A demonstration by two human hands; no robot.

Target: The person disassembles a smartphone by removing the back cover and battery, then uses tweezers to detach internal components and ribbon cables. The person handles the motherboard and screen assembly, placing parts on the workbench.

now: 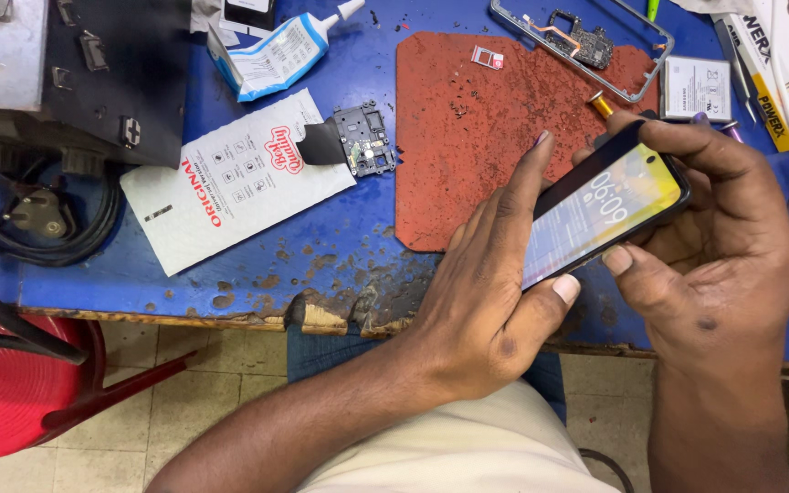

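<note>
A black smartphone (603,206) with its screen lit is held in both my hands above the front edge of a blue workbench (230,265). My left hand (486,283) grips its lower end, thumb resting on the screen edge and fingers behind. My right hand (719,228) wraps the upper end, thumb on the near side and fingers curled over the far side. The phone tilts up to the right. Behind it lies a worn red mat (468,137).
On the bench: an open phone frame with circuit board (582,41), a phone battery (696,87), a small black board part (362,137), a white printed pouch (230,183), a glue tube (294,41), a dark machine (66,73) with cables at left. A red stool (11,383) stands below left.
</note>
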